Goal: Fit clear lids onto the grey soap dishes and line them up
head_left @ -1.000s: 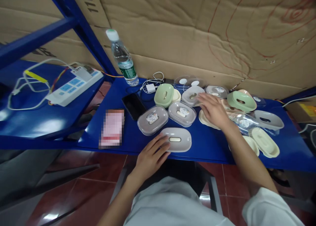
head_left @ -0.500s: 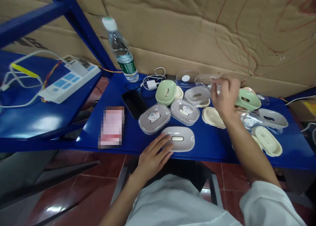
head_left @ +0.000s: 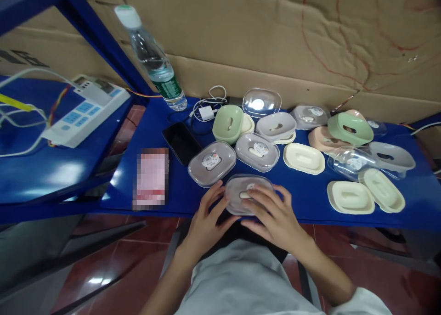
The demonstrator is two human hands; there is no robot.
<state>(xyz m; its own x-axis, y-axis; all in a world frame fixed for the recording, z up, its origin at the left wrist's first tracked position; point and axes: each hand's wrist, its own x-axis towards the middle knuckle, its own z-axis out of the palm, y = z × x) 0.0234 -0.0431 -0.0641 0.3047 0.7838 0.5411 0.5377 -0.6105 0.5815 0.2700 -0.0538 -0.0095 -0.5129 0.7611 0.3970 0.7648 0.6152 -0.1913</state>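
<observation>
A grey soap dish with a clear lid (head_left: 241,191) sits at the near edge of the blue shelf (head_left: 193,191). My left hand (head_left: 206,223) rests against its left side, fingers spread and curved around the rim. My right hand (head_left: 275,216) lies flat on top of the clear lid, fingers stretched out and pressing on it. Two more lidded grey dishes (head_left: 211,163) (head_left: 257,151) stand just behind. Further back lie a green dish (head_left: 228,123), a loose clear lid (head_left: 262,103) and an open grey dish (head_left: 275,126).
Several cream, green, pink and grey dish parts (head_left: 349,197) crowd the right of the shelf. A black phone (head_left: 181,143), a blurred pink card (head_left: 150,178), a charger with cable (head_left: 206,110) and a water bottle (head_left: 155,67) stand at the left. A white power strip (head_left: 86,108) lies on the neighbouring shelf.
My right hand picked a clear lid from the back of the shelf, carried it to the near grey dish and now presses it on. My left hand stayed at the dish.
</observation>
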